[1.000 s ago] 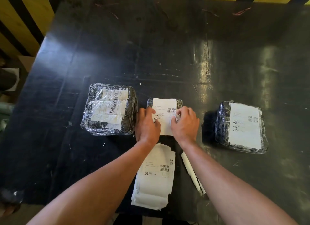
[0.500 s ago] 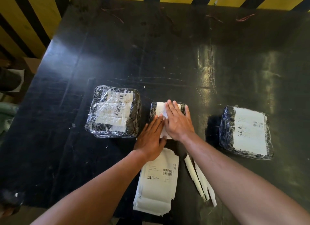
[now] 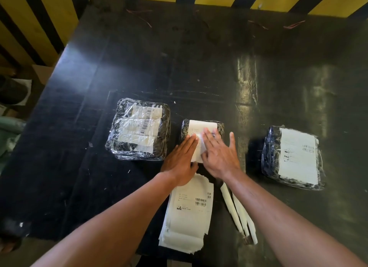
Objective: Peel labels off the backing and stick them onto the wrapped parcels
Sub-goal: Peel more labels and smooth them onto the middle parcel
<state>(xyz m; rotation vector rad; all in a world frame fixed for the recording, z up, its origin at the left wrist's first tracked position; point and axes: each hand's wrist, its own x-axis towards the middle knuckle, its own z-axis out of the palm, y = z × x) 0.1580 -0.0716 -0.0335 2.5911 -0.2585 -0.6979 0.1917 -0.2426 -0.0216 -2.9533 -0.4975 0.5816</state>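
Three parcels wrapped in clear film lie in a row on the black table (image 3: 199, 67). The small middle parcel (image 3: 220, 127) carries a white label (image 3: 199, 125). My left hand (image 3: 182, 159) lies flat with straight fingers on the label's left part. My right hand (image 3: 219, 153) lies flat on its right part, fingers spread. The left parcel (image 3: 139, 130) shows barcode labels under its film. The right parcel (image 3: 292, 157) bears a large white label. A stack of labels on backing (image 3: 189, 213) lies near the front edge, under my left wrist.
Curled strips of peeled white backing (image 3: 239, 213) lie right of the label stack. Yellow and black striped walls (image 3: 49, 17) stand behind and to the left of the table. Boxes and clutter (image 3: 14, 91) sit on the floor at the left.
A second ago both hands pinched the label over the middle parcel. They flattened onto it, and now the right hand has slid right with its fingers spread.
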